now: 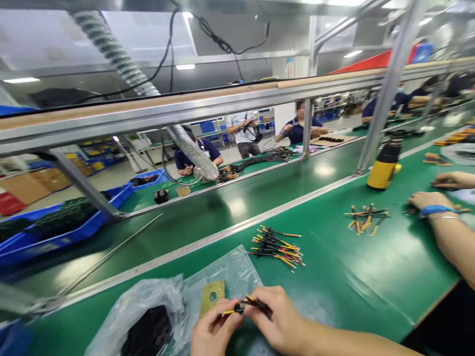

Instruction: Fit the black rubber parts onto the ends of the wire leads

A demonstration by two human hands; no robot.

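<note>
My left hand (211, 331) and my right hand (276, 321) meet low in the middle of the head view, both pinched on a short wire piece (248, 305) with black sleeving and yellow and orange ends. Under my hands lies a clear plastic bag (226, 272) with a small tan plate (212, 295) on it. A second bag (146, 321) to the left holds black parts. A pile of short yellow, orange and black wires (277, 247) lies on the green table (334, 287) just beyond my right hand.
A co-worker's forearm and hand with a blue wristband (434, 207) work at the right beside another small wire pile (365, 217). A yellow and black tool (384, 165) stands by a metal post. A green conveyor belt (208, 212) runs past; blue bins (55, 232) sit far left.
</note>
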